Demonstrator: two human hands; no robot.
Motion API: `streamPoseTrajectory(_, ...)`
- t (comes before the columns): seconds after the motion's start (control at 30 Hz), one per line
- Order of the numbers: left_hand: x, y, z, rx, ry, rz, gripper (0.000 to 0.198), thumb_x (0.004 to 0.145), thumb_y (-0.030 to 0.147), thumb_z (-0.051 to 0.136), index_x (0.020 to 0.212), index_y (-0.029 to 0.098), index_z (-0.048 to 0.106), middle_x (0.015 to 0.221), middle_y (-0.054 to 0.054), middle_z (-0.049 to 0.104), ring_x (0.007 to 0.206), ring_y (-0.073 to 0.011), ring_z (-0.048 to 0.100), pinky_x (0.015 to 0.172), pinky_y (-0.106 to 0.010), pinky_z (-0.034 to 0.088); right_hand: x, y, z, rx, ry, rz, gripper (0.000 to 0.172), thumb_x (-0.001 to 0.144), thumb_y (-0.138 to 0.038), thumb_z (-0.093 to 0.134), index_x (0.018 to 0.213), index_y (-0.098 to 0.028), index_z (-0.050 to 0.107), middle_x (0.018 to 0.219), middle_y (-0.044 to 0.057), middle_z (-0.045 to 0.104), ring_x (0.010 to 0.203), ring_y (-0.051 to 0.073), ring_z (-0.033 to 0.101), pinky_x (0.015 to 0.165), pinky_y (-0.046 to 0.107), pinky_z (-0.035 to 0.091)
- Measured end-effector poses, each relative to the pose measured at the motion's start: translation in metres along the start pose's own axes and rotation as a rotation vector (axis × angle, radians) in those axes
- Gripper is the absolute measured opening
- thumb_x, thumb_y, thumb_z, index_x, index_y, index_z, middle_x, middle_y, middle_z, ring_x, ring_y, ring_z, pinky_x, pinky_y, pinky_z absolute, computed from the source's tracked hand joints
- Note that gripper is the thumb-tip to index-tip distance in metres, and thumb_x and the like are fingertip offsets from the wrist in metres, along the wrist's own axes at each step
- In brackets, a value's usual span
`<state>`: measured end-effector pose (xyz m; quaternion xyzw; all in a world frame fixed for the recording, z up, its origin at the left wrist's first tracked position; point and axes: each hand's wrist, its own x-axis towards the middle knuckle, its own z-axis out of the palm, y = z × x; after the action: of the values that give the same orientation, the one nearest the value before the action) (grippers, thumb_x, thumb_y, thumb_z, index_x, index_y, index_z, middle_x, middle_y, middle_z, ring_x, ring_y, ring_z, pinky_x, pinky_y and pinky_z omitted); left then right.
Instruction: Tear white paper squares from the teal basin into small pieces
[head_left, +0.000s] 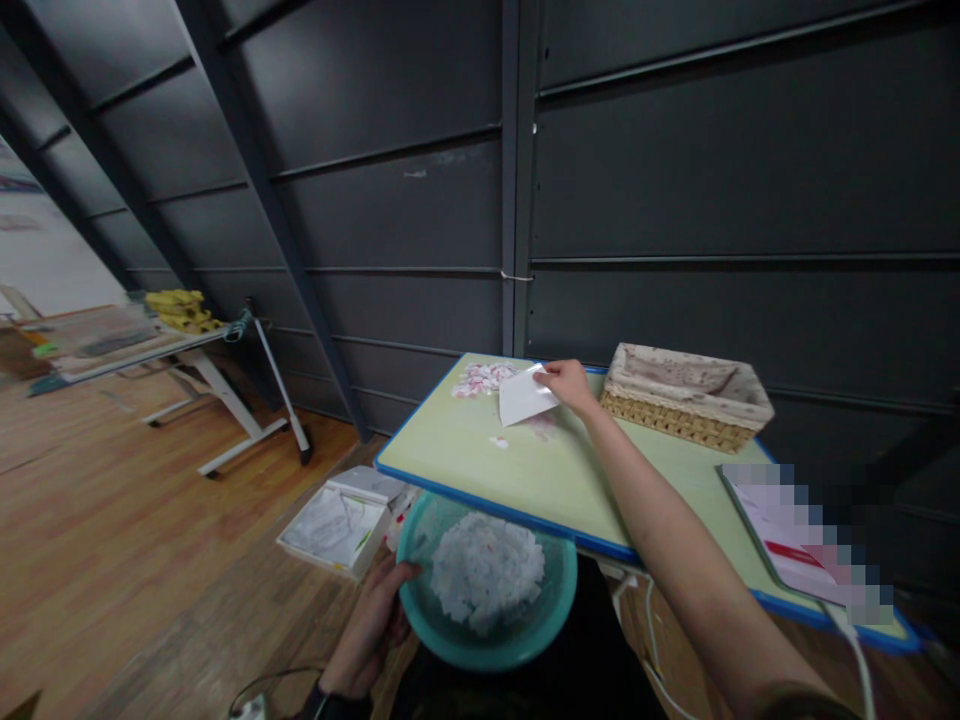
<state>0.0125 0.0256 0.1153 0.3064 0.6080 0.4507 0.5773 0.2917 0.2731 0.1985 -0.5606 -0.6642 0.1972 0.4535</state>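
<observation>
My left hand (380, 612) grips the left rim of a teal plastic basin (556, 610) held below the table's front edge. Inside the basin lies a heap of small white paper scraps (487, 570). Over the table, my right hand (568, 384) pinches a white sheet of card or stiff paper (523, 398) by its upper right corner. Just beyond that sheet, a pile of white and pink paper bits (481, 379) rests on the tabletop. A few more bits (499, 441) lie nearer the front edge.
The pale yellow table (442, 440) has a blue edge. A cloth-lined wicker basket (686, 400) stands at its back right, and a tablet (787, 545), partly blurred out, lies at the right. An open white box (337, 525) sits on the floor at left. Dark metal panels rise behind.
</observation>
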Motion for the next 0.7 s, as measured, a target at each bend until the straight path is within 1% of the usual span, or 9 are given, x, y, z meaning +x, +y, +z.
streamPoseTrajectory(0.2,0.0012,-0.0043,-0.0035,0.013,-0.022,0.024,0.027,0.07,0.034,0.057,0.09,0.016,0.054,0.04,0.011,0.038,0.032,-0.0031,0.028,0.034,-0.016,0.016,-0.0039,-0.0056,0.0003,0.114,-0.155,-0.037,0.03,0.058,-0.039,0.056,0.059,-0.01,0.063,0.053,-0.001,0.048,0.052,0.011,0.038,0.048,0.023,0.024)
streamPoseTrajectory(0.33,-0.002,-0.0001,-0.0003,0.024,-0.004,0.023,0.029,0.072,0.034,0.054,0.095,0.015,0.055,0.038,0.012,0.036,0.03,-0.0033,0.026,0.033,-0.016,0.014,-0.0032,-0.0031,0.005,0.155,-0.214,-0.045,0.03,0.058,-0.038,0.058,0.063,-0.01,0.065,0.053,-0.001,0.049,0.052,0.011,0.04,0.047,0.023,0.025)
streamPoseTrajectory(0.43,-0.0031,0.0007,0.0006,0.034,-0.001,0.032,0.03,0.074,0.034,0.052,0.097,0.015,0.055,0.039,0.012,0.036,0.03,-0.0028,0.026,0.034,-0.016,0.014,-0.0024,-0.0004,0.0077,0.186,-0.228,-0.037,0.031,0.059,-0.039,0.059,0.065,-0.009,0.066,0.053,-0.001,0.049,0.051,0.01,0.04,0.047,0.023,0.025)
streamPoseTrajectory(0.57,-0.0008,-0.0041,-0.0028,0.035,-0.012,0.039,0.036,0.075,0.037,0.053,0.102,0.014,0.054,0.041,0.011,0.039,0.03,-0.0024,0.026,0.034,-0.016,0.013,-0.002,0.0008,0.0084,0.183,-0.258,-0.064,0.031,0.06,-0.038,0.06,0.067,-0.008,0.067,0.053,-0.001,0.049,0.05,0.01,0.04,0.047,0.023,0.025)
streamPoseTrajectory(0.7,0.0019,-0.0069,-0.004,0.037,-0.012,0.04,0.032,0.075,0.036,0.052,0.097,0.013,0.054,0.039,0.012,0.037,0.03,-0.0026,0.026,0.033,-0.015,0.015,-0.0023,-0.0004,0.0066,0.207,-0.247,-0.034,0.033,0.06,-0.038,0.06,0.07,-0.008,0.068,0.055,0.001,0.052,0.051,0.011,0.041,0.047,0.023,0.027)
